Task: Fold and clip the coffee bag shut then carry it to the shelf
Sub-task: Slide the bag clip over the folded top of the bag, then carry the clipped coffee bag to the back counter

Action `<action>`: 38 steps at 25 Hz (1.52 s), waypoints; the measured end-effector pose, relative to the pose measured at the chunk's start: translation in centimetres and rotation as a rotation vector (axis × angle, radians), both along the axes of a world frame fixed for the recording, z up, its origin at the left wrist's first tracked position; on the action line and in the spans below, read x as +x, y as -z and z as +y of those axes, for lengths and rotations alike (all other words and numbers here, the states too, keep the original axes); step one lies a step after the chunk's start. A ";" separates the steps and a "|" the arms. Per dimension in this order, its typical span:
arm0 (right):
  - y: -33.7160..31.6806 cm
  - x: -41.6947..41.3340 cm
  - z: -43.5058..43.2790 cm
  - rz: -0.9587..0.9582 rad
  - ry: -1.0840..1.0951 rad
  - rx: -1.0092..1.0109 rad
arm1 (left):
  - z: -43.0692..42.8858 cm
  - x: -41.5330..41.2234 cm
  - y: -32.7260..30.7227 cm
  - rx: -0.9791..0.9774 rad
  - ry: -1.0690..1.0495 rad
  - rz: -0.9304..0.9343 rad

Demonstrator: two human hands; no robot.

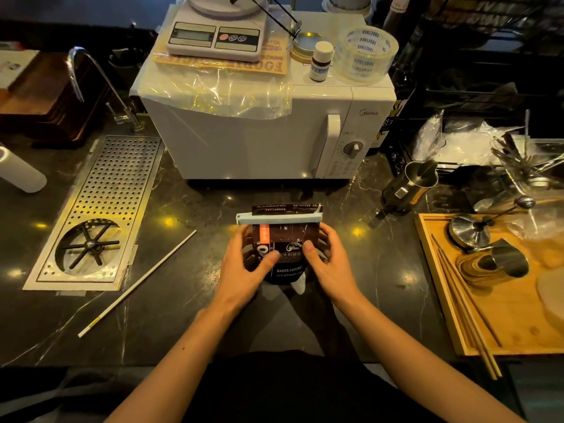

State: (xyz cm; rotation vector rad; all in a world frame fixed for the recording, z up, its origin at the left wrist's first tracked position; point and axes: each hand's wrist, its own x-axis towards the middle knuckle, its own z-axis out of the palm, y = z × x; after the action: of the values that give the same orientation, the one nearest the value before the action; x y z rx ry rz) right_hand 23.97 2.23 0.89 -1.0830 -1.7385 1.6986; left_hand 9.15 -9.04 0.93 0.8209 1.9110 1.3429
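A dark brown coffee bag (288,239) stands upright on the black marble counter (189,300), in front of the microwave. A pale blue sealing clip (279,218) lies across its folded top, with a strip of the bag showing above the clip. My left hand (248,265) grips the bag's left side, thumb across the front. My right hand (331,261) holds the right side, thumb on the label. The bag's lower part is partly hidden by my thumbs.
A white microwave (262,138) stands right behind the bag, with a scale (215,38) and tape roll (364,54) on top. A perforated drip tray (97,215) and a white rod (137,282) lie at left. A wooden tray (488,300) with metal tools and a steel pitcher (409,187) sit at right.
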 end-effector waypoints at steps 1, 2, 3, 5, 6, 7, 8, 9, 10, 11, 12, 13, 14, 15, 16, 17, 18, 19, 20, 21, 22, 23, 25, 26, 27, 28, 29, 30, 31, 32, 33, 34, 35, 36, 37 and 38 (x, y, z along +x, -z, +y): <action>0.5 0.4 -0.2 -0.018 -0.006 0.000 | -0.3 -0.1 0.3 -0.025 0.019 0.030; 0.9 0.8 -0.4 -0.037 -0.016 0.009 | -0.5 -0.2 0.7 -0.046 0.028 0.061; 1.2 1.1 -0.6 -0.054 -0.028 0.024 | -0.7 -0.3 1.1 -0.055 0.035 0.089; 1.6 1.2 -0.6 -0.076 -0.034 0.062 | -0.7 -0.4 1.6 -0.068 0.038 0.124; 1.7 1.1 -0.6 -0.080 -0.024 0.074 | -0.7 -0.4 1.9 -0.073 0.029 0.132; 1.8 0.9 -0.6 -0.086 -0.013 0.086 | -0.7 -0.3 2.0 -0.078 0.018 0.137; 1.9 0.6 -0.7 -0.093 -0.004 0.096 | -0.6 -0.3 1.9 -0.080 0.009 0.138; 2.0 0.4 -0.7 -0.099 0.006 0.096 | -0.4 -0.3 1.9 -0.074 0.006 0.136; 2.1 0.1 -0.8 -0.098 0.023 0.093 | -0.2 -0.3 1.8 -0.061 0.005 0.129; 2.1 -0.1 -0.7 -0.090 0.043 0.094 | 0.0 -0.4 1.6 -0.047 0.000 0.124; 1.9 -0.4 -0.6 -0.080 0.059 0.101 | 0.2 -0.5 1.4 -0.036 -0.005 0.121; 1.6 -0.6 -0.4 -0.074 0.069 0.111 | 0.4 -0.7 1.1 -0.029 -0.012 0.116; 1.1 -0.8 -0.3 -0.070 0.073 0.126 | 0.5 -0.8 0.8 -0.021 -0.021 0.109; 0.6 -1.1 -0.2 -0.066 0.075 0.146 | 0.6 -1.0 0.4 -0.009 -0.030 0.107; 0.0 -1.3 -0.1 -0.060 0.078 0.169 | 0.7 -1.1 -0.1 -0.003 -0.038 0.109; -0.6 -1.5 -0.1 -0.052 0.084 0.186 | 0.9 -1.3 -0.7 0.002 -0.040 0.109; -1.3 -1.7 -0.1 -0.041 0.096 0.201 | 1.0 -1.5 -1.4 0.009 -0.038 0.108; -2.0 -1.9 -0.1 -0.029 0.115 0.219 | 1.2 -1.7 -2.1 0.024 -0.034 0.110; -2.7 -2.1 -0.1 -0.019 0.136 0.238 | 1.4 -2.0 -2.8 0.043 -0.029 0.120; -3.5 -2.3 -0.3 -0.013 0.158 0.255 | 1.5 -2.3 -3.5 0.062 -0.021 0.134; -4.2 -2.6 -0.5 -0.008 0.185 0.265 | 1.6 -2.6 -4.3 0.082 -0.007 0.147; -5.0 -2.8 -0.7 -0.001 0.213 0.274 | 1.8 -2.9 -5.0 0.103 0.008 0.154; -6.4 -3.1 -1.2 0.015 0.268 0.294 | 2.1 -3.5 -6.3 0.140 0.042 0.163; -7.0 -3.2 -1.6 0.023 0.299 0.302 | 2.1 -3.7 -6.9 0.156 0.056 0.158; -7.4 -3.2 -1.9 0.028 0.339 0.312 | 2.2 -3.9 -7.4 0.175 0.078 0.145; -7.8 -3.2 -2.3 0.031 0.382 0.323 | 2.4 -3.9 -7.9 0.198 0.106 0.128; -8.2 -3.0 -2.7 0.025 0.425 0.334 | 2.4 -3.8 -8.3 0.221 0.139 0.114; -8.5 -2.7 -3.3 0.014 0.470 0.340 | 2.5 -3.6 -8.7 0.240 0.177 0.104; -8.8 -2.3 -3.9 0.005 0.510 0.348 | 2.5 -3.3 -9.1 0.256 0.211 0.102; -9.1 -1.6 -4.5 -0.003 0.551 0.360 | 2.6 -2.8 -9.5 0.271 0.251 0.102; -9.5 -0.9 -5.0 -0.006 0.589 0.366 | 2.7 -2.2 -9.9 0.283 0.289 0.102; -9.8 0.0 -5.5 -0.006 0.626 0.370 | 2.7 -1.4 -10.2 0.292 0.325 0.101; -10.1 1.0 -6.0 -0.002 0.663 0.375 | 2.7 -0.5 -10.6 0.300 0.361 0.104; -10.4 2.1 -6.5 0.002 0.699 0.383 | 2.7 0.5 -11.0 0.310 0.393 0.109; -10.7 3.6 -7.0 0.010 0.735 0.396 | 2.8 1.8 -11.4 0.325 0.427 0.117; -11.1 5.0 -7.6 0.020 0.767 0.411 | 2.8 3.2 -11.8 0.342 0.458 0.121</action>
State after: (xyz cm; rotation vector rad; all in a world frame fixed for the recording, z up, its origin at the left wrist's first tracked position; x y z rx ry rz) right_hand 29.01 -5.33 11.97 -1.2903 -1.3109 0.8384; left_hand 12.32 -6.25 12.71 1.4376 1.4654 1.3627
